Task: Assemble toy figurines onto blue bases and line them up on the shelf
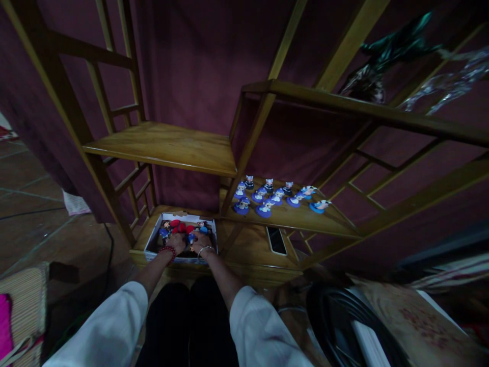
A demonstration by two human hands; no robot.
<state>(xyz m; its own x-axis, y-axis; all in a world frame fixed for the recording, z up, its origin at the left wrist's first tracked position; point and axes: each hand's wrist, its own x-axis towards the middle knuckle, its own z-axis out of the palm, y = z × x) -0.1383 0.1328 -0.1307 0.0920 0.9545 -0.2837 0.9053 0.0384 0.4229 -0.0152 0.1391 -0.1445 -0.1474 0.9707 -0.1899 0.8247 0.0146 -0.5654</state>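
Observation:
A white cardboard box (151,243) lies on the bottom shelf with several small red and blue figurines inside. Both of my hands reach down into it. My left hand (176,242), a red bead bracelet at its wrist, has its fingers curled beside the red figurines (182,227); what they grip, if anything, is hidden. Close beside it, my right hand (201,241), with a silvery bangle, closes its fingers on a small blue figurine (191,238). Another blue piece (204,230) sits just beyond the right hand.
Several figurines on purple, black and blue bases (277,195) stand on a raised wooden shelf (305,221) to the right. A phone (276,240) lies below it. Another wooden shelf (168,145) overhangs the box. At the lower right sits a black round container (324,311).

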